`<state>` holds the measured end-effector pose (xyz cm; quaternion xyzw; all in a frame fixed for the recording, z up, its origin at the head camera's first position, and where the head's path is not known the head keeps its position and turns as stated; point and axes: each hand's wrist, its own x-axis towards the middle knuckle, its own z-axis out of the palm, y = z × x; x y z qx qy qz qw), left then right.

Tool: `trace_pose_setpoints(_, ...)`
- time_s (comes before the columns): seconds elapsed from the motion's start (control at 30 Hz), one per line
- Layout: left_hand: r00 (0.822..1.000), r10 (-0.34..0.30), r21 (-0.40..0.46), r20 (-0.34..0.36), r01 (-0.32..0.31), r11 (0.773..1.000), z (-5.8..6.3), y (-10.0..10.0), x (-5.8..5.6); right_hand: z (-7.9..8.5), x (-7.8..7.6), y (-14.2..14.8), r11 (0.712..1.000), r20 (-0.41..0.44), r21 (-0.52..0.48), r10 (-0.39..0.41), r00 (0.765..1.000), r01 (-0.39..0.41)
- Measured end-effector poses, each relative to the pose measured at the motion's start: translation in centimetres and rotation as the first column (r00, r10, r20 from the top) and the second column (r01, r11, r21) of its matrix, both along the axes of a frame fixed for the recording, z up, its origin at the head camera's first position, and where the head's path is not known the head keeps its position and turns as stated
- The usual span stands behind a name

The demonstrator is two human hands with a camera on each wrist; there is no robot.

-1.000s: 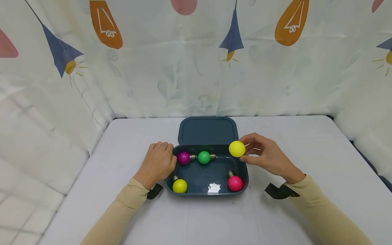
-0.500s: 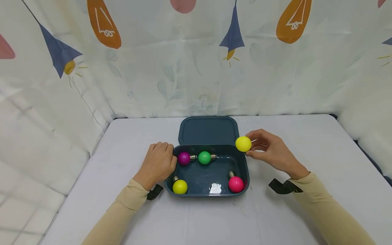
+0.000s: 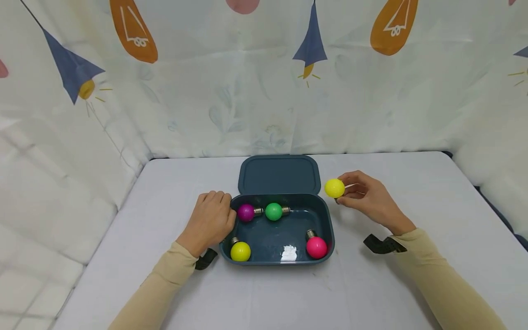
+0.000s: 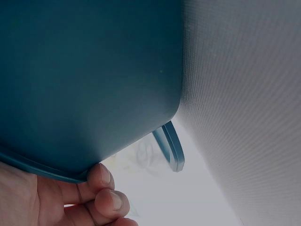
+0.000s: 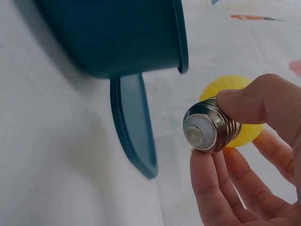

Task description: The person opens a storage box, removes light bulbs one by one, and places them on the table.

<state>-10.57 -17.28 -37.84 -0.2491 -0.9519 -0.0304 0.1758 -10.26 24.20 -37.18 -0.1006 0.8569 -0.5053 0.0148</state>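
Note:
My right hand (image 3: 369, 197) pinches a yellow light bulb (image 3: 334, 188) off the box's back right corner. In the right wrist view, thumb and fingertips hold the bulb's metal screw base (image 5: 211, 125). At the left end of the dark blue box (image 3: 276, 264), my left hand (image 3: 211, 222) grips the rim, its fingers curled over the edge in the left wrist view. Inside the box lie a purple bulb (image 3: 246, 212) and a green bulb (image 3: 273, 211) along the back. A second yellow bulb (image 3: 240, 251) is at front left, a pink bulb (image 3: 316, 247) at front right.
Behind the box, the matching blue lid (image 3: 279, 175) lies on the white-covered table (image 3: 288, 298). A patterned white cloth (image 3: 255, 91) hangs behind and at the sides of the table.
My right hand has carried the yellow bulb right and slightly back, from over the box's right rim to outside it. My left hand stays on the rim.

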Motion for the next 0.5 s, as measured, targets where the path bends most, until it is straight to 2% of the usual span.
trace_pose_setpoints(0.5,1.000,0.004,0.009,0.020,-0.004,1.000,0.1,-0.1,0.1,-1.4,-1.3,2.3,0.995,0.047,0.035,-0.091,0.995,0.090)
